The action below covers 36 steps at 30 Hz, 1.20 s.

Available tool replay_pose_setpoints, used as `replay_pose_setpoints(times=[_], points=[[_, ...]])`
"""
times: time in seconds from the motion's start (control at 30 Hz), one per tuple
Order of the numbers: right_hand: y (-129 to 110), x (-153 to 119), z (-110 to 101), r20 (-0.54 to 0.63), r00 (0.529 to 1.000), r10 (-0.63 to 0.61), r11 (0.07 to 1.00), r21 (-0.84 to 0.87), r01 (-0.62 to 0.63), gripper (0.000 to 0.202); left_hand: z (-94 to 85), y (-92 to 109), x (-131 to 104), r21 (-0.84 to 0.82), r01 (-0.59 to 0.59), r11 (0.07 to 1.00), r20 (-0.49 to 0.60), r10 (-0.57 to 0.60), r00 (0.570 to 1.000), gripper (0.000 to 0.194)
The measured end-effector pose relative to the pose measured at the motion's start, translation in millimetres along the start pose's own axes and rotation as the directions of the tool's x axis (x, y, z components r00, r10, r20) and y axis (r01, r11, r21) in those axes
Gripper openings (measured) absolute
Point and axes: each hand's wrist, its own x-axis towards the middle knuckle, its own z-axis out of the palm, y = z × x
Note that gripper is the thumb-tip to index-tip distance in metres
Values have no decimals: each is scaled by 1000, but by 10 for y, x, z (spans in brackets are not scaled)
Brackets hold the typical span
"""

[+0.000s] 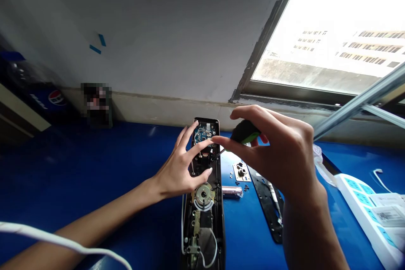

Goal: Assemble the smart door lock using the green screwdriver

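Note:
A long black device housing (pixel 219 202) lies open, pointing away from me, with a blue circuit board (pixel 202 134) at its far end and a round metal part (pixel 203 194) near its middle. My left hand (pixel 186 158) rests over the housing's upper half with its fingers spread. In my right hand (pixel 278 147) is a black and green screwdriver (pixel 245 132), its shaft slanting down to the housing beside a small black component (pixel 205 158). The exact contact at the tip is too small to make out.
Right of the housing are a metal plate with a lock part (pixel 242 171), small screws (pixel 246 187), a pink wrapped cylinder (pixel 232 191) and a black cover (pixel 268 209). A white power strip (pixel 368 215) lies farther right. A white cable (pixel 68 242) crosses the lower left.

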Motion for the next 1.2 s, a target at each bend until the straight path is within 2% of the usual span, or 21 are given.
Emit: replay_pose_setpoints(times=[0.1,0.23,0.3,0.4,0.47,0.63,0.83,0.97,1.13,1.2], points=[[28,-14,-51,68,998,-1,987,162,-10,19,16,-19,6,-84,29,996,30,-26,999,75],[44,-29,-109,197,980,-13,932,358,-59,44,35,-33,11,-118,22,993,33,-18,999,76],[43,-32,-103,183,983,19,939,334,-80,44,37,-33,11,-118,25,993,35,-21,999,74],[39,-30,-65,83,995,57,970,233,-75,23,30,-31,11,-125,32,992,37,-27,999,72],[38,-25,-51,42,997,62,973,221,-70,17,20,-29,12,-124,38,992,45,-32,998,71],[45,-23,-90,150,986,70,942,314,-115,41,-10,-16,12,-95,84,992,65,-78,995,68],[85,-42,-102,62,994,91,973,205,-102,24,-6,-10,0,-51,90,995,26,-89,996,69],[91,-51,-103,130,989,68,958,268,-101,39,-2,0,-7,21,73,997,-9,-73,997,68],[99,-55,-80,97,994,55,958,277,-80,26,-19,11,0,26,44,999,7,-44,999,61],[100,-58,-68,92,995,40,952,299,-66,33,-25,13,5,33,36,999,14,-36,999,57]])
